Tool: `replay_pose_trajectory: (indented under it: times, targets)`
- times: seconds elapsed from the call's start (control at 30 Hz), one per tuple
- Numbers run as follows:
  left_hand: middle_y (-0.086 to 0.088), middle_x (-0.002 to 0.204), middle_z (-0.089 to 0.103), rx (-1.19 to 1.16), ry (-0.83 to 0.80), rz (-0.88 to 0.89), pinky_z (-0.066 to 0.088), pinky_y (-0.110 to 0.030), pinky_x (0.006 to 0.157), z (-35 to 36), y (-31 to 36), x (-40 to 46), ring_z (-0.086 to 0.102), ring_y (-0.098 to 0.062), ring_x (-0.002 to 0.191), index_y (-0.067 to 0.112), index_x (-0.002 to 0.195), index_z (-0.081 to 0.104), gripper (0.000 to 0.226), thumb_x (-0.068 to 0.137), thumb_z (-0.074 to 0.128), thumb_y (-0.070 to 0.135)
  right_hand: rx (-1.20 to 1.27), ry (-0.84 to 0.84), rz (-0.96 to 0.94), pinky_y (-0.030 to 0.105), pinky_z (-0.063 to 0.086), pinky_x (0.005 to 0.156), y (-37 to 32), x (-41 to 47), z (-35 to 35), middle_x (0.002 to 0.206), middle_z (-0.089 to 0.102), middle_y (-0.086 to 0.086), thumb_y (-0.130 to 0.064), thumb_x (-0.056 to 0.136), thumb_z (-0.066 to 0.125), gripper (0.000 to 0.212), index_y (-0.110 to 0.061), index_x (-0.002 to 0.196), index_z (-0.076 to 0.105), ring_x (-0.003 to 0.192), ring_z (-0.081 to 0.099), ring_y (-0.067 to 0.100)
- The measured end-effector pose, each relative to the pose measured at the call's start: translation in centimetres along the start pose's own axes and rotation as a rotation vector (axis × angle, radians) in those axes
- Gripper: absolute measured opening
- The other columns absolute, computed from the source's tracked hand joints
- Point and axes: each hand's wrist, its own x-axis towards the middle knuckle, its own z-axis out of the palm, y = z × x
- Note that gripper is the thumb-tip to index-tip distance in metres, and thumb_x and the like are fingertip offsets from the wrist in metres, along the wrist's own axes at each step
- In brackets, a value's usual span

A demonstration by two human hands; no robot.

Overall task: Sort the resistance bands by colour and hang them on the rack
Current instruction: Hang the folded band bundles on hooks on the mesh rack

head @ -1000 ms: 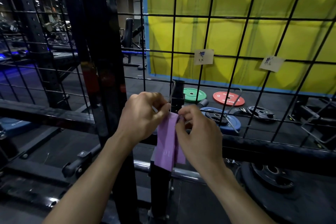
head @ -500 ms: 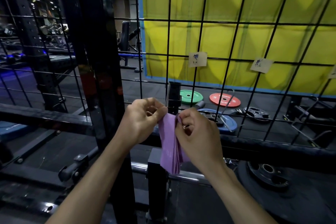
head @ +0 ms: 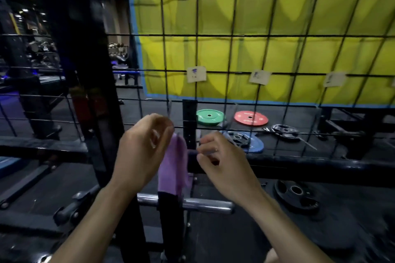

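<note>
Hanging limp before the wire rack [head: 245, 35], the purple band [head: 174, 164] is being pinched at its top fold by the left hand [head: 141, 151], while the right hand [head: 222, 164], fingers curled, is holding nothing discernible; being light, soft, stretchy, it is probably best gripped near that fold.

Both hands [head: 147, 147] raised, fingers seemingly curled

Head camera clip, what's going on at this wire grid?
A person stands at a black wire grid rack in a gym, working on a purple resistance band. The left hand pinches the band's top edge up near a thin metal hook on the grid. The right hand sits just beside the band, fingers curled; the blur hides whether it grips anything. Paper tags hang higher on the grid.
</note>
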Motion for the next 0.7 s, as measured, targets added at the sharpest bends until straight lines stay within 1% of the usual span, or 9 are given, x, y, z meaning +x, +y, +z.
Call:
replay_pose_trajectory:
  times: [0.1,0.17,0.2,0.27,0.33,0.43,0.6,0.63,0.7]
  targets:
    - [0.015,0.081,0.068,-0.205,-0.144,0.092,0.045,-0.013,0.061,3.5,5.9,-1.5,0.062,-0.003,0.067,0.026,0.089,0.067,0.005,0.093,0.066,0.024,0.035,0.013,0.067,0.033,0.059,0.079,1.6,-4.1,-5.1,0.1,0.07,-0.013,-0.02,0.096,0.061,0.017,-0.026,0.112,0.059,0.089,0.071,0.008]
    - [0.009,0.081,0.068,-0.362,-0.315,0.197,0.049,-0.021,0.063,7.5,10.5,-2.5,0.064,-0.008,0.069,0.026,0.092,0.068,0.009,0.095,0.063,0.032,0.052,0.077,0.109,0.047,0.06,0.072,3.2,-7.9,-9.6,0.095,0.071,-0.008,-0.014,0.096,0.061,0.014,-0.023,0.106,0.062,0.079,0.074,0.017]
    - [0.008,0.077,0.066,-0.429,-0.39,0.236,0.049,-0.023,0.061,9.8,12.9,-3.1,0.062,-0.008,0.066,0.026,0.092,0.068,0.008,0.096,0.064,0.032,0.037,0.116,0.133,0.049,0.06,0.069,4.0,-10.1,-12.2,0.092,0.072,-0.003,-0.011,0.096,0.061,0.012,-0.021,0.103,0.064,0.074,0.074,0.02]
    - [0.01,0.07,0.062,-0.551,-0.527,0.287,0.044,-0.018,0.059,14.8,18.1,-4.5,0.056,-0.004,0.061,0.026,0.091,0.069,0.006,0.097,0.068,0.025,-0.033,0.211,0.203,0.045,0.06,0.064,5.6,-15.1,-17.8,0.085,0.073,0.003,-0.01,0.097,0.062,0.01,-0.019,0.099,0.065,0.069,0.073,0.021]
    - [0.012,0.073,0.061,-0.635,-0.67,0.332,0.043,-0.016,0.062,20.2,23.5,-6.3,0.056,-0.003,0.063,0.026,0.09,0.069,0.008,0.096,0.068,0.022,-0.155,0.314,0.308,0.029,0.058,0.063,7.4,-20.6,-23.7,0.079,0.073,-0.001,-0.013,0.097,0.063,0.009,-0.021,0.095,0.066,0.067,0.071,0.013]
    - [0.009,0.075,0.064,-0.729,-0.881,0.376,0.051,-0.029,0.066,27.7,31.9,-9.9,0.062,-0.011,0.067,0.032,0.092,0.068,0.005,0.096,0.067,0.029,-0.392,0.488,0.494,0.011,0.047,0.065,10.5,-29.9,-32.1,0.077,0.073,-0.015,-0.015,0.095,0.066,0.01,-0.022,0.09,0.07,0.071,0.068,0.0]
    - [0.009,0.073,0.068,-0.819,-1.184,0.454,0.05,-0.025,0.068,37.1,44.8,-17.3,0.06,-0.001,0.064,0.027,0.089,0.067,0.007,0.097,0.066,0.026,-0.485,0.851,0.906,0.016,0.049,0.055,15.9,-45.7,-42.7,0.066,0.074,-0.007,-0.006,0.092,0.066,0.016,-0.018,0.081,0.069,0.054,0.067,0.001]
    - [0.01,0.074,0.068,-0.821,-1.218,0.489,0.051,-0.025,0.069,38.8,46.8,-18.8,0.06,0.0,0.065,0.027,0.089,0.066,0.007,0.096,0.066,0.028,-0.491,0.896,0.987,0.016,0.049,0.055,17.1,-48.2,-44.2,0.067,0.075,-0.006,-0.007,0.092,0.066,0.016,-0.019,0.081,0.068,0.055,0.069,0.004]
    - [0.01,0.075,0.069,-0.823,-1.311,0.551,0.049,-0.023,0.068,41.5,50.1,-21.6,0.059,0.002,0.065,0.027,0.088,0.065,0.009,0.096,0.065,0.03,-0.5,1.006,1.132,0.021,0.048,0.064,19.5,-52.2,-46.5,0.079,0.077,-0.004,-0.013,0.089,0.069,0.008,-0.02,0.087,0.071,0.07,0.072,0.011]
